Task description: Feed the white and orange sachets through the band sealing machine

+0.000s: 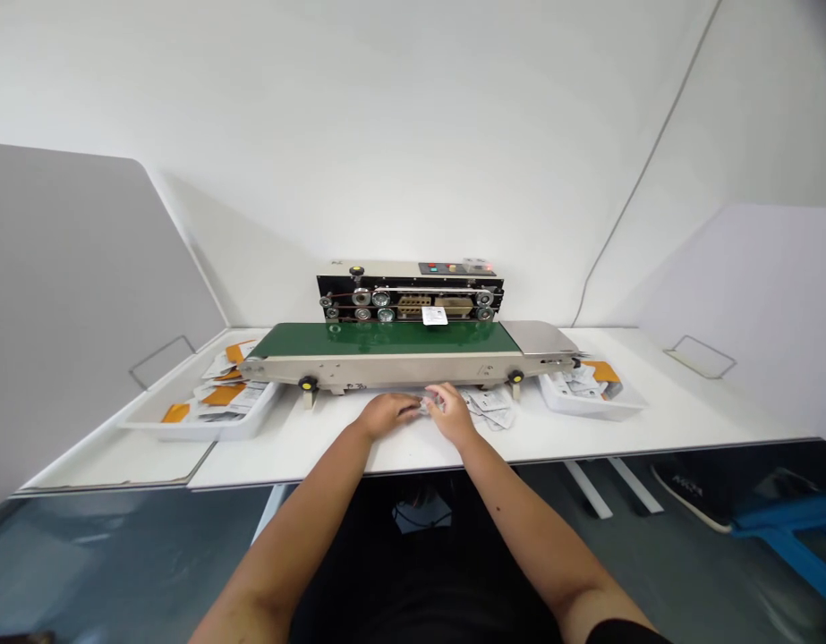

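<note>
My left hand (387,414) and my right hand (451,414) meet over the white table in front of the band sealer (413,368). Between their fingertips is a small silvery-white packet (424,408), mostly covered by the fingers. Both hands are closed on it. Just right of my right hand, several flat printed packets (493,410) lie in a loose pile. One white packet (435,315) sticks out of the sealer's band, above the green conveyor belt (378,338).
A white bin (204,432) of white and orange packets stands left of the sealer. Another bin (604,409), with similar packets, stands to the right. Grey-white panels (83,295) flank the table. A shoe (691,487) and blue stool frame (788,519) show at lower right.
</note>
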A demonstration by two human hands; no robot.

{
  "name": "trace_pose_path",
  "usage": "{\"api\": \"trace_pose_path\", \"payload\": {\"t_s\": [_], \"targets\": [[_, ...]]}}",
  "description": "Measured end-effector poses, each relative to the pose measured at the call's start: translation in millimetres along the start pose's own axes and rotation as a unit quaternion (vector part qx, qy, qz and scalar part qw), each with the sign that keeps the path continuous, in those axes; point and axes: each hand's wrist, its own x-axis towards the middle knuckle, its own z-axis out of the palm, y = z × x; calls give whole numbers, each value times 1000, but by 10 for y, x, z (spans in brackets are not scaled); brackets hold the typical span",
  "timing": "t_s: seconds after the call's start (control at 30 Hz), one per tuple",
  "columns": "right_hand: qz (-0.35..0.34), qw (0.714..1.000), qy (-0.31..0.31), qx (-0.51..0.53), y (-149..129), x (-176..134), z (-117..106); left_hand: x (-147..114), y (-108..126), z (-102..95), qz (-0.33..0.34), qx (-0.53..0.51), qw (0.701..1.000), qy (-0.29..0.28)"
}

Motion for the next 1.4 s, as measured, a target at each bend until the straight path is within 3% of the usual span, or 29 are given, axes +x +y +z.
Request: {"api": "trace_pose_path", "payload": {"t_s": [0.13,0.27,0.4,0.5,0.87,0.93,1.0,1.07,1.1,1.2,1.3,1.37,1.4], "targets": [[-45,998,-44,12,24,8,-24,32,34,-62,-10,-4,995,95],[-1,998,-60,2,59,23,-1,49,81,-73,-75,-84,982,153],[80,989,-48,116,129,42,9,23,118,-50,-138,-239,956,99],[131,970,-42,201,173,41,4,11,134,-47,-152,-284,945,56],[198,947,-8,254,232,32,24,38,159,-81,-167,-325,928,72],[210,939,-64,266,198,36,-18,33,138,-74,-162,-328,928,74],[218,925,-170,261,154,70,-123,30,124,-71,-154,-331,928,79],[215,909,-253,250,111,174,-316,29,119,-73,-145,-334,928,82],[215,906,-267,250,96,263,-449,28,119,-74,-143,-335,928,80],[231,914,-182,281,103,674,-943,16,103,-74,-145,-329,931,68],[220,915,55,332,200,1173,-1427,-4,45,-50,-133,-293,945,61],[227,885,219,341,284,1444,-1644,-14,-4,-25,-121,-249,960,46],[243,867,273,339,320,1547,-1707,-16,-26,-14,-118,-229,966,34]]}}
